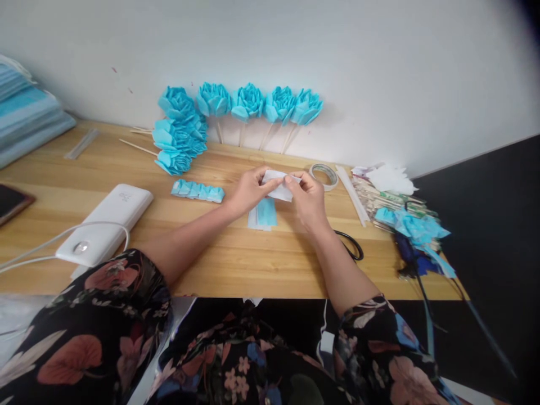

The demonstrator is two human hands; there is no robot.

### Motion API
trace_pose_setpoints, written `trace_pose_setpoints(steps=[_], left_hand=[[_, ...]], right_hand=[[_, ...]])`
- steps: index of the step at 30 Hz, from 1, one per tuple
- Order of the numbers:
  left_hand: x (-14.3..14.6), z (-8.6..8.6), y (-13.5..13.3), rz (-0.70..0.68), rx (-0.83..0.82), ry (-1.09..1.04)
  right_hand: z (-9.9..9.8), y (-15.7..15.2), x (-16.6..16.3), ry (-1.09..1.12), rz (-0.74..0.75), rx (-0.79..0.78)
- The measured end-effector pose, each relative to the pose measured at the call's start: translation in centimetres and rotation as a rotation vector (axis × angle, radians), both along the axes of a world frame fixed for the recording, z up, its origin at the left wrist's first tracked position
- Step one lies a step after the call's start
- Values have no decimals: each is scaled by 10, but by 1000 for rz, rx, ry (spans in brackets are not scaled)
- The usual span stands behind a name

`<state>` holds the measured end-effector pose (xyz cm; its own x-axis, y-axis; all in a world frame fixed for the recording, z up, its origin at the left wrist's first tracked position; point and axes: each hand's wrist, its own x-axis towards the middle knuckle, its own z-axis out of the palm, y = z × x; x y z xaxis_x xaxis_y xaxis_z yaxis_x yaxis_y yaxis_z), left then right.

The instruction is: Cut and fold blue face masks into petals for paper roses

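Between my two hands is a small white sheet (pixel 280 191), raised over the table. My left hand (pixel 250 191) pinches its left side, thumb on top. On the other side my right hand (pixel 307 197) grips the right edge, its thumb close to the left one. Just below lie blue and white rectangular pieces (pixel 266 215), partly hidden by the held sheet. A row of folded blue petals (pixel 197 191) rests left of my left hand. A roll of tape (pixel 324 176) lies beyond my right hand.
Blue flowers on sticks (pixel 248 102) lean against the wall, with more piled at left (pixel 177 140). A white power bank (pixel 105 225) with a cable and a phone (pixel 12 203) lie left. Scraps, sticks and a glue gun (pixel 407 250) crowd the right edge.
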<state>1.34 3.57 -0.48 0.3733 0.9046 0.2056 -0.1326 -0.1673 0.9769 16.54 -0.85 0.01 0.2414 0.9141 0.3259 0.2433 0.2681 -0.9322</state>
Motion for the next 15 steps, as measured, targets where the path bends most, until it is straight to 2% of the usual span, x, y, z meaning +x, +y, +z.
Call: trace_pose_setpoints(steps=[5,11,13,15], left_hand=[[-1,2,-3,-66,-6,168],[-6,8,-1,-209,-10,251],[-11,13,2,-191,-4,223],[-15,17,4,-128,-13,108]], right_hand=[[1,0,2,-6,-64,110],[1,4,10,-4,-157,179],[3,4,10,-34,-162,168],[5,1,7,-75,-149,153]])
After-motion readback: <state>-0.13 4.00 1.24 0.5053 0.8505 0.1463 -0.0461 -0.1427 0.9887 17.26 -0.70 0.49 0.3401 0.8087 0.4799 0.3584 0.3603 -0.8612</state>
